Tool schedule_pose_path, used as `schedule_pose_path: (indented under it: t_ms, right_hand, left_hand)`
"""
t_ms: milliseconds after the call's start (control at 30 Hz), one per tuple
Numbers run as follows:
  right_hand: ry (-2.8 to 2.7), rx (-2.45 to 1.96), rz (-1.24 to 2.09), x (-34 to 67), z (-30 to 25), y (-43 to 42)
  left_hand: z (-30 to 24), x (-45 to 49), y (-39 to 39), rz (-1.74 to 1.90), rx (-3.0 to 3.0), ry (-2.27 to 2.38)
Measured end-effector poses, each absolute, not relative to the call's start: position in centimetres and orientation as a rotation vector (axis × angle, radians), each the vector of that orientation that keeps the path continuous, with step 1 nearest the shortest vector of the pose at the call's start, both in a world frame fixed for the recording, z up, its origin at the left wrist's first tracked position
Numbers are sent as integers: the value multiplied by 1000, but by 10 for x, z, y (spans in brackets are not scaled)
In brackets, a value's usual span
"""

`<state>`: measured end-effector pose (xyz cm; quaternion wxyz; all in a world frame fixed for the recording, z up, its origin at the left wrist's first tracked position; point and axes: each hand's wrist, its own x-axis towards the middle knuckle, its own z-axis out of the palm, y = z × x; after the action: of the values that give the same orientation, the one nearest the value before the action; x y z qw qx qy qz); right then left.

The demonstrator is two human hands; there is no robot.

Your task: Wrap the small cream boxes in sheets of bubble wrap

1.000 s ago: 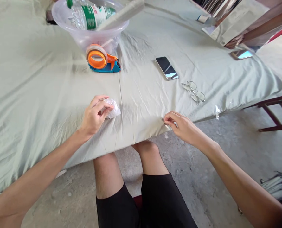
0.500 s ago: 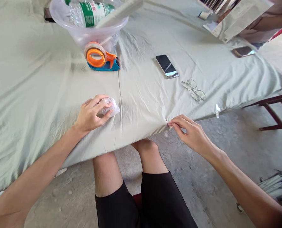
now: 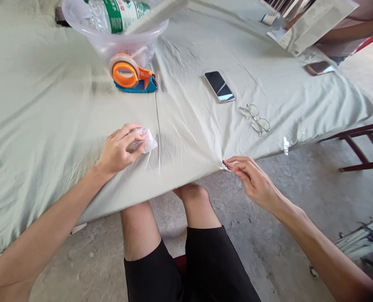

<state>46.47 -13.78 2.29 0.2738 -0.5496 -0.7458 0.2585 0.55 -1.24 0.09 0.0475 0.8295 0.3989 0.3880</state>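
Observation:
My left hand (image 3: 120, 147) is closed around a small bundle of clear bubble wrap (image 3: 147, 141), resting on the cloth-covered table. What lies inside the wrap I cannot make out. At the table's front edge, my right hand (image 3: 247, 174) pinches a small piece of clear tape (image 3: 226, 167) stuck to the pale green tablecloth (image 3: 186, 138). The cloth puckers toward those fingertips. A tape dispenser (image 3: 133, 75), orange and blue, stands beyond my left hand. Another bit of clear tape (image 3: 286, 145) hangs from the edge farther right.
A clear plastic basin (image 3: 95, 42) holds a water bottle (image 3: 120, 16) and a pale roll. A phone (image 3: 219, 87) and eyeglasses (image 3: 255, 118) lie right of centre. Another person's arm (image 3: 353, 31), a second phone (image 3: 320, 68) and a wooden stool (image 3: 362, 147) are at the right.
My right hand has pulled slightly outward from the table edge, and the cloth is drawn into a sharper pucker. My left hand keeps hold of the bubble wrap bundle.

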Motion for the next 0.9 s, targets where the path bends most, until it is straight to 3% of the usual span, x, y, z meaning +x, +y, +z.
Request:
schedule_pose_path:
  t_ms: [200, 433, 633, 900]
  right_hand:
    - [-2222, -1371, 587, 471, 27, -148]
    - [-2398, -1513, 750, 472, 32, -146]
    - [-2257, -1566, 1009, 473, 39, -153]
    - [-1812, -1627, 871, 455, 54, -157]
  left_hand:
    - [0, 5, -11, 1172, 2542, 1228]
    - [-3, 5, -11, 1208, 2570, 1209]
    - [-1, 3, -12, 1196, 2576, 1187]
    - [-4, 4, -11, 1174, 2539, 1216]
